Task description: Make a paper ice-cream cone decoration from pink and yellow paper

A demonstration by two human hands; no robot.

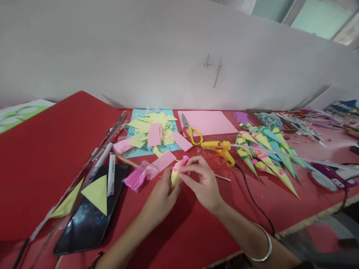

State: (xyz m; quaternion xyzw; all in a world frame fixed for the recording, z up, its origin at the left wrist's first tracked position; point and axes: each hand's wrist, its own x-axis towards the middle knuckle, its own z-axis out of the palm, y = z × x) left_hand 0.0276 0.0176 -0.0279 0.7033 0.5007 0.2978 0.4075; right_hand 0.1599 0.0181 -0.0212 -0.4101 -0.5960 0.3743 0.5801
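Observation:
A small yellow paper cone (175,177) with a pink top and pink dots around its rim is held over the middle of the red table. My left hand (163,190) is closed around the yellow part from below. From the right, the bent fingers of my right hand (203,179) pinch at the pink-dotted rim; their tips partly cover it. A clear bag of pink clay (137,178) lies left of the cone, beside a pink paper strip (163,164). The yellow glue gun (220,149) rests to the right of my hands, with its black cord trailing toward me.
Yellow-handled scissors (194,134) lie on pink paper (210,121) at the back, near yellow scraps (151,125). Several decorated cones (266,149) are heaped right. A black phone (84,228), markers (111,173) and cut yellow pieces (98,194) lie left. A white wall (140,52) stands behind.

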